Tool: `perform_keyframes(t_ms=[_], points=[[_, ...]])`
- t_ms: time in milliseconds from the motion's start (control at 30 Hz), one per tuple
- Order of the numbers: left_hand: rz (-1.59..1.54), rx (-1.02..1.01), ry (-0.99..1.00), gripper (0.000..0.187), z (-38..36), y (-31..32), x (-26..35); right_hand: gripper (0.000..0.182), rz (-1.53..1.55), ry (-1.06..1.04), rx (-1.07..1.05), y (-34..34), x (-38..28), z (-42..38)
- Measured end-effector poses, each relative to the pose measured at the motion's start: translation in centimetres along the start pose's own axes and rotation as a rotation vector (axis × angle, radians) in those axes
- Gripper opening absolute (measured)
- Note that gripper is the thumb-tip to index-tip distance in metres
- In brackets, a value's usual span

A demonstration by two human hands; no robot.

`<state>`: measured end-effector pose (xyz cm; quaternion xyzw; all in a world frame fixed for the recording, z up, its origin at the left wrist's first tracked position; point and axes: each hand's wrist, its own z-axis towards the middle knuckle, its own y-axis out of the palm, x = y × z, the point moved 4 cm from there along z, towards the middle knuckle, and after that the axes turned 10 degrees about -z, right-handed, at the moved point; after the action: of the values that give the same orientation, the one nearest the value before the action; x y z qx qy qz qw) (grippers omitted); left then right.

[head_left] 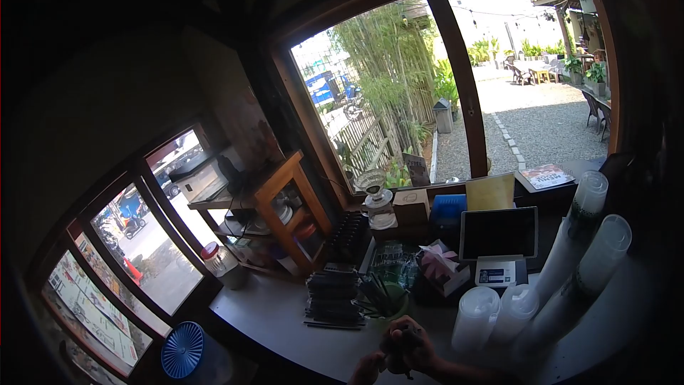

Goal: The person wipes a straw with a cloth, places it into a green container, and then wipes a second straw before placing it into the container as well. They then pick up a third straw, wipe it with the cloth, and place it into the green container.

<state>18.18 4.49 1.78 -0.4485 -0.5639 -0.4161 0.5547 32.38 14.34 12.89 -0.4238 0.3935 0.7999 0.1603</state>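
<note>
Both hands are low in the view, at the front edge of the grey counter (281, 329). My right hand (419, 348) is closed around a small dark thing (397, 342) whose kind the shadow hides. Just left of it and lower, my left hand (368, 369) has its fingers drawn together near that thing's underside; what they pinch, if anything, is too dark to make out. Right behind the hands stands a green pot (396, 306) with dark, thin, leaf-like strips sticking out. Beside it lies a pile of black wrapped sticks (332, 298).
Stacked clear plastic cups (581, 271) and lids (477, 314) stand at the right. Behind are a tablet (499, 234), a tissue box (442, 267), a QR-code card (496, 274) and a glass coffee dripper (377, 199). A blue-lidded container (184, 351) stands lower left.
</note>
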Motion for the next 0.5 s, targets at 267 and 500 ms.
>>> perform_keyframes(t_ms=[267,500], points=[[-0.295,0.165,0.188,0.042,0.7,2.1,1.5,0.010,-0.136,0.024,-0.178,0.9,4.0,-1.2],[-0.238,0.046,0.131,0.042,1.3,3.0,1.7,0.007,-0.048,0.074,-0.150,0.6,4.3,-1.8]])
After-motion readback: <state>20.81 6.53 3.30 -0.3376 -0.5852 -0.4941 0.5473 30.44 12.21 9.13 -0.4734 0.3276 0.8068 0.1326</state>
